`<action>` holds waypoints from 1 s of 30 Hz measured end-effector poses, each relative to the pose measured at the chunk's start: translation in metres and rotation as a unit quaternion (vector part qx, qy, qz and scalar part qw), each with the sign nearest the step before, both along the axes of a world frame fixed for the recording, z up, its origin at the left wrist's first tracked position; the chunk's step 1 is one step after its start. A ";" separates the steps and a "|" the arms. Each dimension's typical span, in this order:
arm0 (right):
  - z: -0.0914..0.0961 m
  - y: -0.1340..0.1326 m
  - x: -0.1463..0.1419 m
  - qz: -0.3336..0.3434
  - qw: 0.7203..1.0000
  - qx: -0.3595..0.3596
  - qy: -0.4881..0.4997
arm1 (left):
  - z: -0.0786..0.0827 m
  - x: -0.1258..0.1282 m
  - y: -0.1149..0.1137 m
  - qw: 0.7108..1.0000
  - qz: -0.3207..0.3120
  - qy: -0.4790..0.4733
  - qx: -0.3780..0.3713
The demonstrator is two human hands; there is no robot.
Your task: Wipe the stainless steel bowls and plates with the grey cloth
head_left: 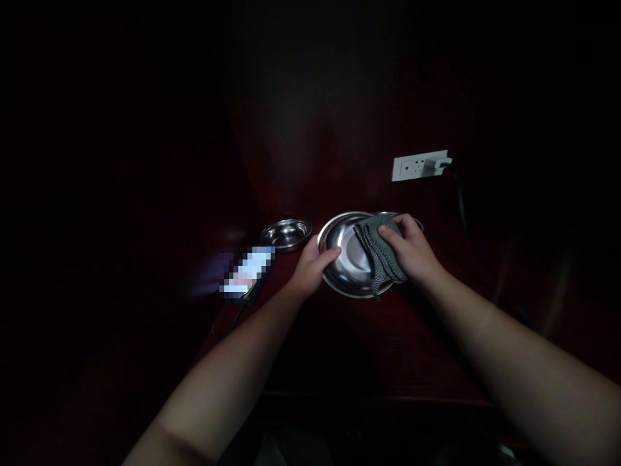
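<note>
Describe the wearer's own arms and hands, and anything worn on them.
The left hand and right hand are ungloved. The left forearm and right forearm are bare, with no sleeve, watch or bracelet showing. No markings can be made out in the dim light.

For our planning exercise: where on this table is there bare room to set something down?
Bare red tabletop shows between the forearms, from the held bowl to the near edge. Crowded: left, by the phone and small bowl; behind the cloth, where another metal rim shows. Far right is too dark to judge.
</note>
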State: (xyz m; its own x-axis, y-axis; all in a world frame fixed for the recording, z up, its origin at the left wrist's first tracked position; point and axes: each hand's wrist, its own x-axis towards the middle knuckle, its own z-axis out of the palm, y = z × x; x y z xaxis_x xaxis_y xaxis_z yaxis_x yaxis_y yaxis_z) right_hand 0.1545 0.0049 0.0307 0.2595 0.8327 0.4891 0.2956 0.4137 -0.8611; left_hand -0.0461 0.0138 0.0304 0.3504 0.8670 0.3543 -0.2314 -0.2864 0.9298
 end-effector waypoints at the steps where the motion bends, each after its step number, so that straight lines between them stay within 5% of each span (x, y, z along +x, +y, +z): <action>1: 0.000 0.000 0.000 0.000 1.000 0.002 -0.003 | 0.000 0.000 0.000 1.000 0.004 0.000 -0.002; 14: 0.003 -0.002 -0.001 0.005 1.000 0.025 -0.013 | -0.002 0.000 0.001 0.999 0.006 -0.029 -0.034; 22: -0.004 0.008 0.004 -0.031 0.994 0.029 0.102 | -0.002 0.003 0.000 0.972 -0.068 -0.177 -0.139; 30: -0.006 0.009 0.001 -0.046 0.991 0.001 0.125 | -0.009 0.005 -0.010 0.991 -0.060 -0.045 -0.114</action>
State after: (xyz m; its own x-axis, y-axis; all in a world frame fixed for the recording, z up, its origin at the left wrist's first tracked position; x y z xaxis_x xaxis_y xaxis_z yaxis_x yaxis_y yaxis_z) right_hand 0.1560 0.0140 0.0251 0.4468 0.7991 0.4023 0.1101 0.3971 -0.9111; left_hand -0.0411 0.0039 0.0213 0.4322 0.8819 0.1884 -0.3351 -0.0369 0.9414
